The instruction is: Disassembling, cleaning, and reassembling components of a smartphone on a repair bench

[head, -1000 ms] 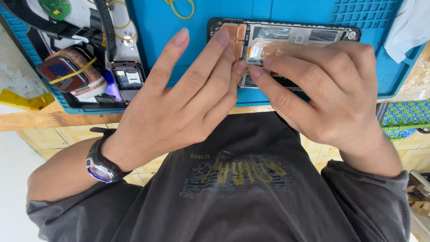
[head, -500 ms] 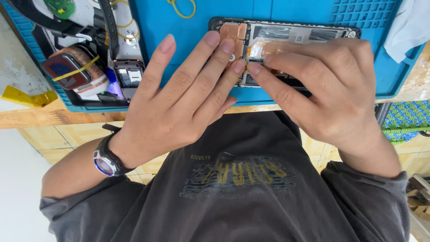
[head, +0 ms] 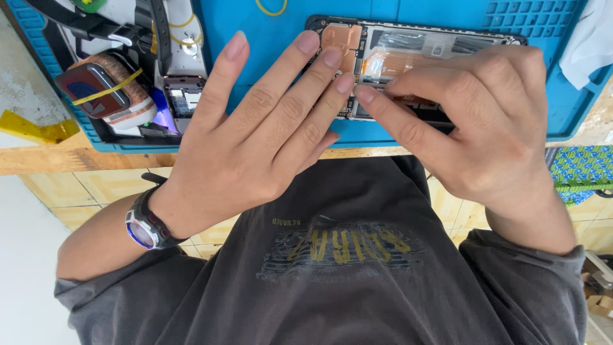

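Observation:
An opened phone [head: 408,43] lies back-off on a blue work mat [head: 268,45], its copper shield and boards showing. My left hand [head: 255,147], with a wristwatch [head: 147,227], lies flat with fingers spread. Its fingertips rest on the phone's left end. My right hand [head: 485,128] curls over the phone's middle and near edge. The index fingertip presses beside the left fingertips. The thumb and whatever lies under the fingers are hidden.
A black tray holds a tape roll bound with a yellow band [head: 102,92] and a small gadget [head: 182,96] at the mat's left. A yellow rubber band [head: 271,7] lies at the top. A white cloth [head: 590,38] sits far right. The wooden table edge [head: 76,160] runs below the mat.
My left fingers have flattened and settled on the phone's left end. The small shiny piece at my right fingertips a second ago no longer shows. My right hand has barely moved.

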